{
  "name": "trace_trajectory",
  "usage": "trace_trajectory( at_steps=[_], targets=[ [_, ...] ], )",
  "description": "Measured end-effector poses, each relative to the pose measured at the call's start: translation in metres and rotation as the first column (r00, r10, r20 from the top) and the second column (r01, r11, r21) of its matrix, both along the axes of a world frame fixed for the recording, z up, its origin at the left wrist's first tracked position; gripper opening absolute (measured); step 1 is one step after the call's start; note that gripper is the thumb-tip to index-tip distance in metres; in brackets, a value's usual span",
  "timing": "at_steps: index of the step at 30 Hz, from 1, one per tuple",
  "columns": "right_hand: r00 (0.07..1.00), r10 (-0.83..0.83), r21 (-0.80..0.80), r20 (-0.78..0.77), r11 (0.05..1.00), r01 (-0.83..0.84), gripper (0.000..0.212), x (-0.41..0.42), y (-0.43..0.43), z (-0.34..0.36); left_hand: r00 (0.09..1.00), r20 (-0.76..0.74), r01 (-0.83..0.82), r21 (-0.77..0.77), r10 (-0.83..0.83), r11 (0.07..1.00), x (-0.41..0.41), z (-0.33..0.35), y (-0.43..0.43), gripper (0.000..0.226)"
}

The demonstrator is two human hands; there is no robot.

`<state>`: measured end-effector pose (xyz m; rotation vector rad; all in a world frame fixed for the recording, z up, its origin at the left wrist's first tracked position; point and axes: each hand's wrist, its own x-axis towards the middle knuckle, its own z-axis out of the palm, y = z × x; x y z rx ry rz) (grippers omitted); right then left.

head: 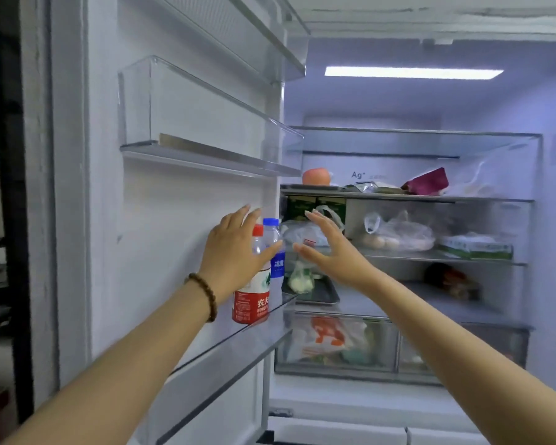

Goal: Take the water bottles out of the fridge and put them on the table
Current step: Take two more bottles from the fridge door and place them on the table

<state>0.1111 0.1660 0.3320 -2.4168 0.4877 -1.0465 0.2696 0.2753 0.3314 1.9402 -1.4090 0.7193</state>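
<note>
While the fridge door stands open to the left, two water bottles sit side by side in its lower door shelf (225, 343): a red-capped bottle (252, 300) with a red label in front, and a blue-capped bottle (276, 252) with a blue label just behind it, nearer the fridge interior. Both stand upright and look to be touching or nearly so. One clear door bin (206, 123) above them holds nothing visible.

Two hands reach in. The left hand (235, 248), with a bead bracelet (206, 295) on its wrist, lies across the upper part of the red-capped bottle, its fingers (247, 213) loosely spread and extended toward the door wall, thumb pointing to the blue-capped bottle; whether the palm grips the bottle cannot be told, though the hand overlaps its neck. The right hand (331, 252) is open just right of the bottles, fingers (315, 216) spread and straight, holding nothing and apart from both.

Inside the fridge, one orange-red round fruit (316, 177) and a purple packet (427, 183) rest on an upper glass shelf (482, 198). On the next shelf one clear bag of eggs (398, 236) lies beside a green-and-white pack (475, 247). Below, a dark tray (325, 295) carries a small bagged item. Two drawers sit at the bottom; the left drawer (331, 345) holds bagged produce.
</note>
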Motion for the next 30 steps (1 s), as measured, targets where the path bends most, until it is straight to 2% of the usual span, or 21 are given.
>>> trace_trajectory(
  at_steps=[2, 5, 7, 10, 13, 15, 18, 22, 28, 30],
  targets=[
    [0.996, 0.085, 0.009, 0.017, 0.996, -0.085, 0.080, 0.024, -0.023, 0.004, 0.998, -0.023, -0.055, -0.005, 0.055, 0.998, 0.006, -0.001, -0.008, 0.072],
    [0.978, 0.204, 0.006, 0.030, 0.979, -0.205, 0.066, 0.057, -0.055, 0.006, 0.990, -0.074, -0.121, -0.019, 0.119, 0.992, 0.012, -0.005, -0.015, 0.061],
    [0.950, 0.308, 0.069, 0.059, 0.948, -0.312, 0.060, 0.075, -0.069, 0.008, 0.971, -0.225, -0.095, -0.053, 0.081, 0.994, 0.014, -0.007, -0.018, 0.053],
    [0.893, 0.438, 0.174, 0.102, 0.876, -0.450, 0.049, 0.095, -0.082, 0.007, 0.892, -0.451, -0.042, -0.152, -0.031, 0.988, 0.012, -0.006, -0.024, 0.040],
    [0.834, 0.516, 0.278, 0.194, 0.787, -0.551, 0.039, 0.108, -0.091, 0.003, 0.808, -0.585, -0.062, -0.202, -0.069, 0.978, 0.004, -0.007, -0.032, 0.026],
    [0.800, 0.536, 0.334, 0.270, 0.727, -0.600, 0.035, 0.112, -0.094, -0.001, 0.763, -0.639, -0.093, -0.256, -0.096, 0.962, -0.002, -0.011, -0.037, 0.024],
    [0.759, 0.554, 0.377, 0.341, 0.659, -0.651, 0.031, 0.113, -0.096, -0.007, 0.736, -0.668, -0.171, -0.342, -0.111, 0.924, -0.011, -0.020, -0.044, 0.027],
    [0.719, 0.566, 0.416, 0.403, 0.587, -0.695, 0.027, 0.113, -0.096, -0.015, 0.747, -0.659, -0.265, -0.416, -0.088, 0.870, -0.024, -0.027, -0.053, 0.031],
    [0.683, 0.573, 0.407, 0.453, 0.549, -0.730, 0.028, 0.111, -0.088, -0.021, 0.783, -0.616, -0.299, -0.499, -0.090, 0.813, -0.044, -0.031, -0.054, 0.029],
    [0.659, 0.579, 0.371, 0.481, 0.546, -0.751, 0.022, 0.109, -0.083, -0.020, 0.803, -0.589, -0.283, -0.510, -0.090, 0.812, -0.048, -0.027, -0.052, 0.027]
  ],
)
